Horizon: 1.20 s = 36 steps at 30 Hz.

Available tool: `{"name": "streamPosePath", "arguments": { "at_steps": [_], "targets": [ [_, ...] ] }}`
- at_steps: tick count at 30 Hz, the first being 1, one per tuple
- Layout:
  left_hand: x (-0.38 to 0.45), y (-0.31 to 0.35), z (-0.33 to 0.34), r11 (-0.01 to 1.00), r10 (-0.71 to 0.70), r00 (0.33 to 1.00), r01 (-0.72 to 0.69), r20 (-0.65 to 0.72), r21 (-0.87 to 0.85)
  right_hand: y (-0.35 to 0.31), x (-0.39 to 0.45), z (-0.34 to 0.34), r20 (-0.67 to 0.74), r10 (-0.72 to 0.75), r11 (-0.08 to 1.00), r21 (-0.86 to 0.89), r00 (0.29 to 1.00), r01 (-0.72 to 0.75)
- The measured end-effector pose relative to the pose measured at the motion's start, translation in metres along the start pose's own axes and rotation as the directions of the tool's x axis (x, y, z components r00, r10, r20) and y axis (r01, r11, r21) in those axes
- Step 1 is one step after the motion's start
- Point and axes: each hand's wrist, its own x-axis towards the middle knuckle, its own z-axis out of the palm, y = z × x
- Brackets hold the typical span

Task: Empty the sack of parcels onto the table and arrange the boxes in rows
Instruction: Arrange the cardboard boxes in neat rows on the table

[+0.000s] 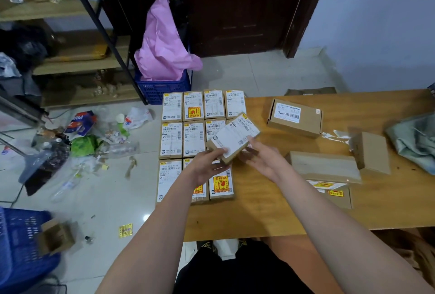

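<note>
I hold a small cardboard parcel [233, 137] with a white shipping label, tilted, above the left part of the wooden table [270, 206]. My left hand [207, 164] grips its near left corner and my right hand [261, 156] supports its near right end from below. Under it, several labelled boxes [173, 139] lie flat in rows at the table's left end. Loose boxes lie to the right: one with a white label [295, 117], a long plain one [324, 166], a small plain one [370, 152], and one with yellow stickers [334, 193]. The grey-green sack [414, 140] lies crumpled at the right edge.
Left of the table, litter [82, 138] is scattered over the tiled floor. A blue crate [162, 86] with a pink bag stands behind the table, another blue crate [21, 246] at the near left. Wooden shelves [70, 58] fill the left side, a dark door [235, 6] the back.
</note>
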Motion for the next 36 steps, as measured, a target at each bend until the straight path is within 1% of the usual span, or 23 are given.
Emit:
{"name": "streamPosePath", "arguments": {
  "at_steps": [3, 6, 7, 8, 9, 10, 11, 12, 13, 14, 15, 16, 19, 21, 23, 29, 33, 36],
  "targets": [
    [-0.003, -0.005, 0.006, 0.981, -0.037, 0.998, 0.027, 0.046, 0.194, 0.011, -0.001, 0.002, 0.023, -0.008, 0.998, -0.064, 1.0, 0.009],
    [-0.006, -0.007, 0.005, 0.927, -0.022, 0.997, -0.006, 0.07, 0.376, 0.012, 0.002, -0.006, -0.056, -0.068, 0.995, -0.079, 0.996, 0.064],
    [-0.006, -0.009, 0.005, 0.903, 0.025, 0.999, -0.039, 0.038, 0.427, 0.011, 0.002, -0.009, -0.106, -0.1, 0.988, -0.126, 0.989, 0.086],
    [-0.006, -0.011, 0.002, 0.872, 0.108, 0.994, -0.081, -0.028, 0.482, 0.012, 0.004, -0.014, -0.155, -0.136, 0.972, -0.212, 0.978, 0.101],
    [-0.005, -0.015, -0.001, 0.818, 0.225, 0.969, -0.129, -0.105, 0.561, 0.012, 0.004, -0.019, -0.187, -0.17, 0.944, -0.312, 0.968, 0.106],
    [-0.003, -0.02, -0.005, 0.708, 0.362, 0.919, -0.16, -0.158, 0.688, 0.014, 0.002, -0.023, -0.202, -0.197, 0.906, -0.411, 0.959, 0.1],
    [0.0, -0.026, -0.011, 0.551, 0.469, 0.869, -0.15, -0.156, 0.821, 0.016, 0.0, -0.027, -0.203, -0.213, 0.868, -0.487, 0.956, 0.09],
    [0.004, -0.033, -0.018, 0.394, 0.519, 0.848, -0.127, -0.107, 0.91, 0.019, 0.0, -0.031, -0.197, -0.222, 0.842, -0.533, 0.955, 0.086],
    [0.009, -0.04, -0.024, 0.267, 0.512, 0.857, -0.098, -0.055, 0.959, 0.023, 0.0, -0.035, -0.19, -0.227, 0.826, -0.558, 0.955, 0.085],
    [0.012, -0.046, -0.029, 0.176, 0.469, 0.883, -0.061, -0.029, 0.983, 0.028, 0.0, -0.038, -0.187, -0.225, 0.816, -0.573, 0.956, 0.08],
    [0.013, -0.052, -0.031, 0.114, 0.42, 0.907, -0.026, -0.025, 0.993, 0.032, 0.001, -0.04, -0.192, -0.219, 0.804, -0.592, 0.957, 0.065],
    [0.013, -0.056, -0.032, 0.079, 0.378, 0.925, 0.005, -0.034, 0.997, 0.037, 0.002, -0.042, -0.203, -0.209, 0.792, -0.609, 0.957, 0.044],
    [0.012, -0.064, -0.03, 0.038, 0.29, 0.956, 0.046, -0.055, 0.998, 0.05, 0.009, -0.05, -0.223, -0.141, 0.779, -0.627, 0.964, -0.031],
    [0.013, -0.068, -0.03, -0.004, 0.261, 0.963, 0.071, -0.068, 0.997, 0.057, 0.016, -0.055, -0.232, -0.116, 0.748, -0.66, 0.966, -0.068],
    [0.014, -0.072, -0.033, -0.038, 0.259, 0.963, 0.085, -0.072, 0.996, 0.063, 0.024, -0.057, -0.25, -0.094, 0.732, -0.673, 0.964, -0.103],
    [0.014, -0.073, -0.035, -0.071, 0.265, 0.962, 0.093, -0.071, 0.993, 0.072, 0.042, -0.055, -0.344, -0.083, 0.72, -0.67, 0.935, -0.183],
    [0.013, -0.072, -0.034, -0.123, 0.273, 0.96, 0.097, -0.06, 0.988, 0.073, 0.046, -0.049, -0.422, -0.127, 0.71, -0.671, 0.898, -0.215],
    [0.012, -0.071, -0.034, -0.141, 0.275, 0.96, 0.101, -0.059, 0.985, 0.078, 0.054, -0.048, -0.399, -0.093, 0.71, -0.669, 0.912, -0.22]
  ]
}}
